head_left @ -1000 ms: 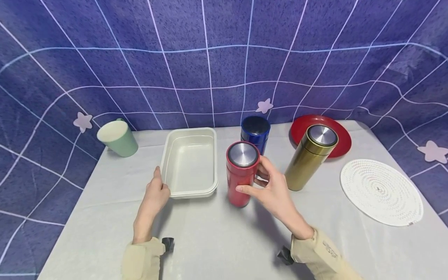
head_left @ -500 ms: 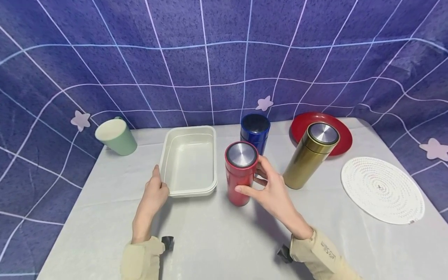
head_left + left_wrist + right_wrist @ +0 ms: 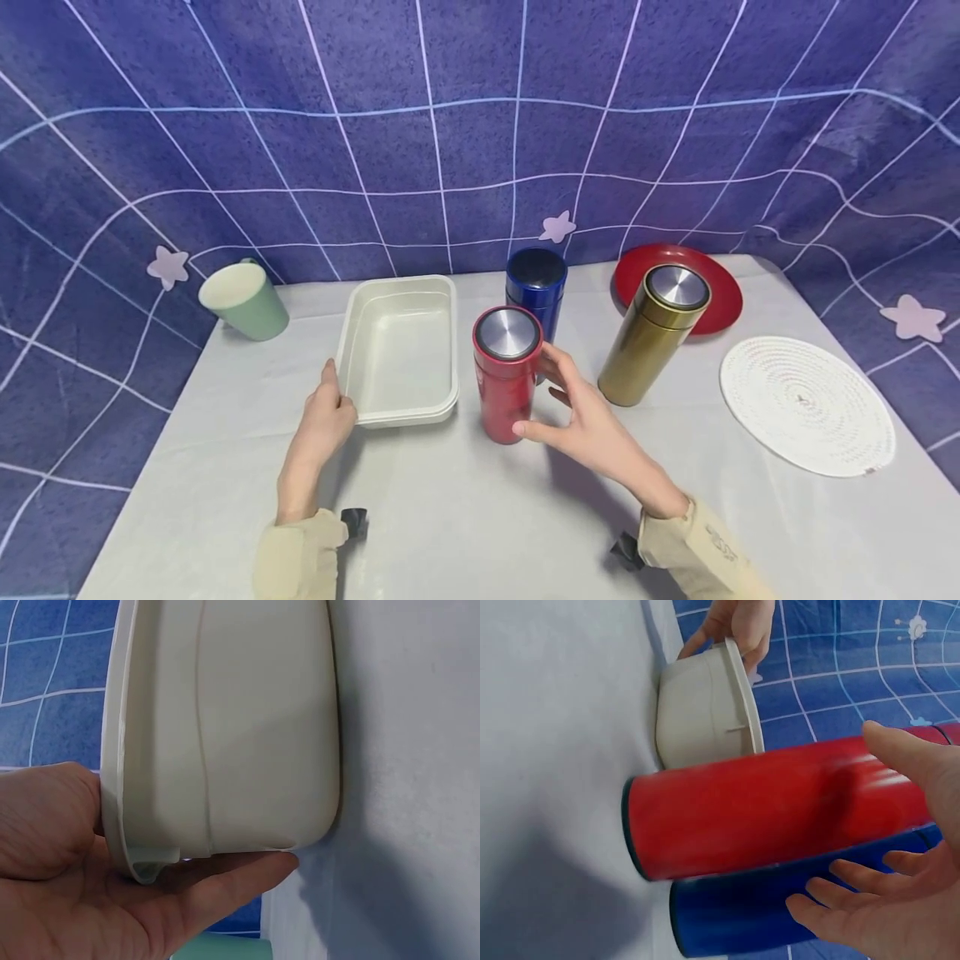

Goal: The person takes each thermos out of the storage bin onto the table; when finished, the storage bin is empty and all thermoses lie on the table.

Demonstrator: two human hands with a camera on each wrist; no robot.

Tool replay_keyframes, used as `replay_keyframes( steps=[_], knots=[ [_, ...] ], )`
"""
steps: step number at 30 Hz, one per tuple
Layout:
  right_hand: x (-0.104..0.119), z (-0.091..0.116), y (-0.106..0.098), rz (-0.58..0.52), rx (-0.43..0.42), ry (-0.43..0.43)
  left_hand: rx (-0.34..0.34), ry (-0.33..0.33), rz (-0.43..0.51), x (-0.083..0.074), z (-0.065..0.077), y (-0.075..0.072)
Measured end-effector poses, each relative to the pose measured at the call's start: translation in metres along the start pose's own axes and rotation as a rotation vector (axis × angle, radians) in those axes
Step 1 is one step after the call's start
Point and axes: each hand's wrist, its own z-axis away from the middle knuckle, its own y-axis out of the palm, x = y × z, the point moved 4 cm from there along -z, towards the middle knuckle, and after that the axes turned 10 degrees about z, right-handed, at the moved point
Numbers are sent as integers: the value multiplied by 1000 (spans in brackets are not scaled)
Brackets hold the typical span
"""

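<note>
A cream rectangular plastic tray stands left of the middle of the table in the head view. My left hand grips its near left corner at the rim; the left wrist view has the fingers along the tray's outer wall. Upright to the right of the tray is a red thermos bottle with a silver lid. Beside it my right hand is spread, thumb tip close to its side. In the right wrist view the fingers reach loosely past the red bottle, without curling around it.
Right behind the red bottle stands a blue thermos bottle. A gold thermos bottle is to the right of my right hand, before a red plate. A white woven placemat lies far right, a green mug at the back left.
The right hand's fingers have loosened from the red bottle and the hand has drawn slightly away from it. The left hand stays at the tray's corner; the view has shifted slightly.
</note>
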Motion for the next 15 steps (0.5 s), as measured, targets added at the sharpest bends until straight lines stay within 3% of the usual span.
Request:
replay_keyframes(
  steps=[6,15],
  knots=[
    [-11,15,-10,57,5,0,10,-1,-6,1,-1,-6],
    [-30,52,-36,188,-63,-17,-43,0,-37,-4,4,-12]
  ],
)
